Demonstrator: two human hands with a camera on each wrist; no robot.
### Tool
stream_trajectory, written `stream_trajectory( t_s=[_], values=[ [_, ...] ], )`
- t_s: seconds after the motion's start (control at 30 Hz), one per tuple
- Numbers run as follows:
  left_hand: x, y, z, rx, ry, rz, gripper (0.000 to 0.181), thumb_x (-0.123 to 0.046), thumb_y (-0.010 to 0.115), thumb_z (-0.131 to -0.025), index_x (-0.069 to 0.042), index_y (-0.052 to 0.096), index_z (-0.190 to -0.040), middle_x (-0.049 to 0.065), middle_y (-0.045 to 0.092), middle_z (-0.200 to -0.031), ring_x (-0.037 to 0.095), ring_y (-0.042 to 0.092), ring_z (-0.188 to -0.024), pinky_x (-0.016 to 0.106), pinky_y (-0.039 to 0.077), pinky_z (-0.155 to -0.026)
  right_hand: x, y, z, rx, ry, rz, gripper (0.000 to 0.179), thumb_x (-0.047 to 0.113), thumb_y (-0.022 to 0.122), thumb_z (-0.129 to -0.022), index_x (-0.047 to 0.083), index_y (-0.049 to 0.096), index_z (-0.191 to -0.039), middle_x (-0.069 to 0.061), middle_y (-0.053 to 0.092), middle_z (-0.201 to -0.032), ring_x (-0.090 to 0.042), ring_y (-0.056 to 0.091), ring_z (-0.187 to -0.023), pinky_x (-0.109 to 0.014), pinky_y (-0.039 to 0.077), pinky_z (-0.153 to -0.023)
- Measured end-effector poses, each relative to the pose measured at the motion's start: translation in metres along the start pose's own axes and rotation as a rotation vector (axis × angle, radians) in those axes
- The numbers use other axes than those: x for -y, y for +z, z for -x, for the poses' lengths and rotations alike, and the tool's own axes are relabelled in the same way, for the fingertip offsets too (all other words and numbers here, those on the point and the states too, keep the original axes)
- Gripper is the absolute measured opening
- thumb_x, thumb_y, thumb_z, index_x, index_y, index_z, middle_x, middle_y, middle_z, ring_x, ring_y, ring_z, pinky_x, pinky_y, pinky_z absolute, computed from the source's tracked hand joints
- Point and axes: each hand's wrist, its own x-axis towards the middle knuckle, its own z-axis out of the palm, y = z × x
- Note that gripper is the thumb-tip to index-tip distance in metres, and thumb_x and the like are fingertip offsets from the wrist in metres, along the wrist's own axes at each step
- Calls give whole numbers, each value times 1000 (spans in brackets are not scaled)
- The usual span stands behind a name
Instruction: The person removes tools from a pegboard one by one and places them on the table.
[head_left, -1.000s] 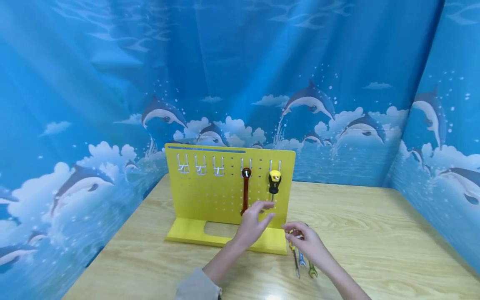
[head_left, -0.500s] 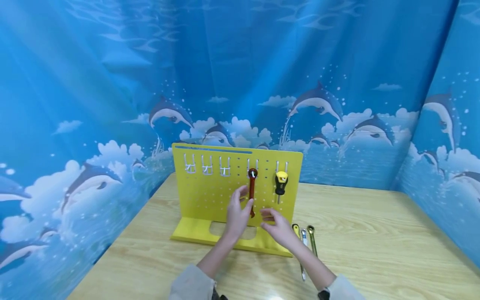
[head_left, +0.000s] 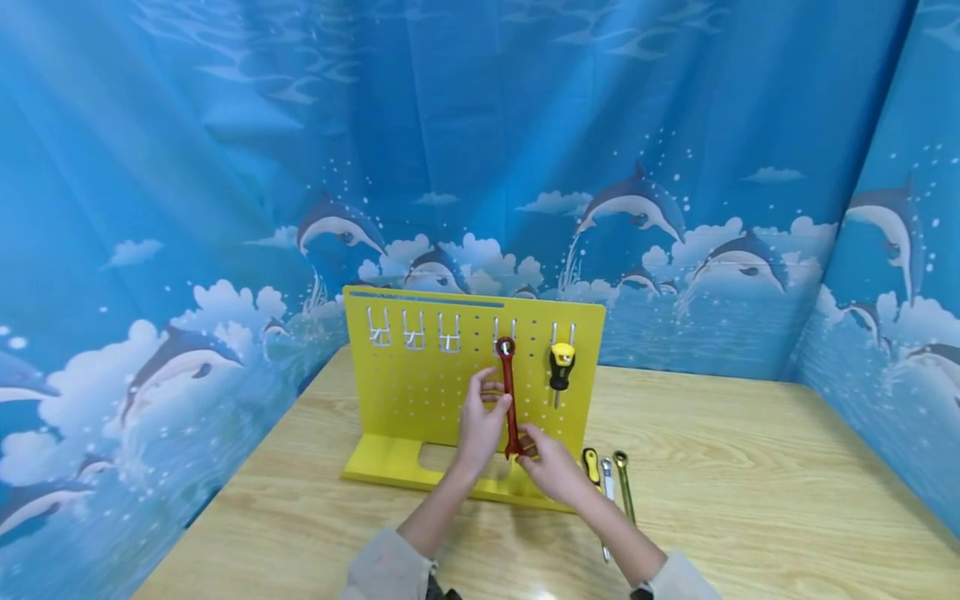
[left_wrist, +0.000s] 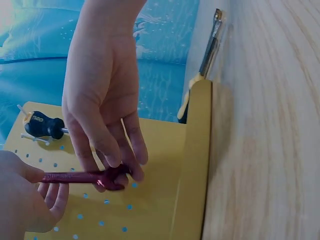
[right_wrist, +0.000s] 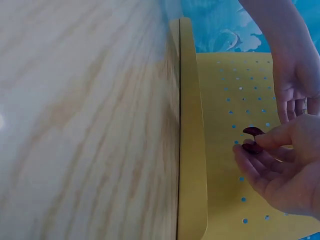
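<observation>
A red combination wrench (head_left: 510,400) hangs by its ring end from a hook on the yellow pegboard (head_left: 420,392), its lower end tilted out from the board. My left hand (head_left: 480,421) pinches the shaft around its middle, thumb on one side and fingers on the other. Lower down, my right hand (head_left: 553,468) holds the open-jaw end between thumb and fingers. In the left wrist view both hands show on the wrench (left_wrist: 75,177). The right wrist view shows only the red jaw tips beside my right hand (right_wrist: 295,165).
A stubby yellow-black screwdriver (head_left: 562,362) hangs on the board's right hook. Several wire hooks (head_left: 414,331) are at the upper left. Right of the base lie a yellow-black handled tool (head_left: 592,465), a silver wrench (head_left: 607,475) and a greenish-gold wrench (head_left: 624,483) on the wooden table (head_left: 750,467).
My left hand has moved left to the red wrench and now pinches it. My right hand has left the loose tools and taken the wrench's lower end, which has swung outward.
</observation>
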Motion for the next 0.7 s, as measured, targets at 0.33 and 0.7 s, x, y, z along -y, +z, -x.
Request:
stream_trajectory(
  t_s=[0.33, 0.7],
  values=[
    [-13, -7, -1, 67, 8, -38, 65, 5, 60, -83, -9, 33, -141, 12, 56, -99, 26, 55, -85, 31, 53, -69, 15, -5, 14, -27, -28, -44, 35, -13, 59, -76, -12, 53, -111, -12, 61, -82, -24, 59, -75, -24, 52, -65],
    [-43, -11, 5, 124, -15, 2, 69, 14, 57, -81, -4, 31, -142, 19, 55, -95, 30, 54, -82, 39, 55, -66, 26, -16, 27, -2, -29, -80, 37, -11, 60, -78, -11, 53, -115, -9, 61, -83, -23, 59, -75, -21, 52, -65]
  ],
)
